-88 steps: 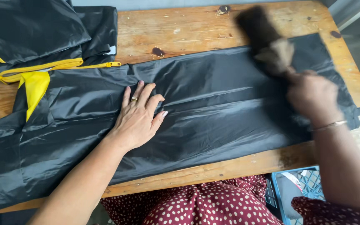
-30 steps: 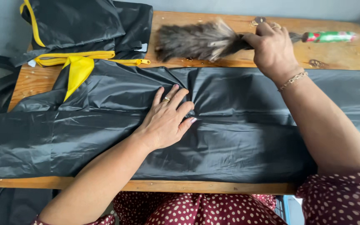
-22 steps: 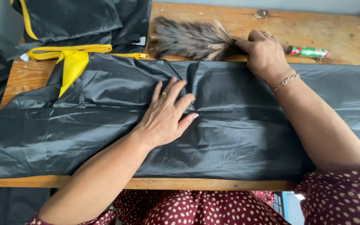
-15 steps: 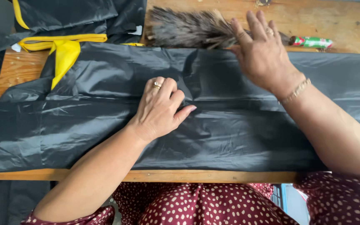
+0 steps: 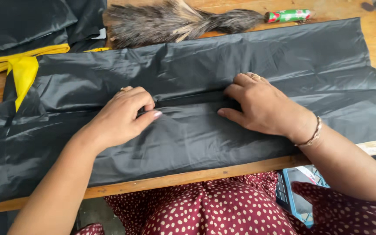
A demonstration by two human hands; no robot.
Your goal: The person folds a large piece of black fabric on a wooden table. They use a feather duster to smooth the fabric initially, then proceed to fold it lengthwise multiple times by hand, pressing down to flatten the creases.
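A worn wooden table (image 5: pixel 370 48) fills the frame, seen from above, with the person's red dotted skirt (image 5: pixel 214 209) at the bottom edge. A long black sheet (image 5: pixel 223 143) of thin glossy material lies spread across the table from the left edge to the right, its near edge hanging slightly over the table front. A fold line runs lengthwise through the middle of it. The left hand (image 5: pixel 120 117) sits on that fold at centre left, fingers curled together and pinching the material at the crease, the thumb tucked under the edge. The right hand (image 5: pixel 260 106), centre right, presses on the same line with fingers close together and bent, their tips apparently tucked into the fold. Both hands seem placed to keep the crease straight and the slippery sheet flat. At the top centre a feather duster (image 5: pixel 175 21) lies on the table just beyond the sheet, free of either hand. In the upper left lies a pile of black material with yellow ties (image 5: pixel 22 67).
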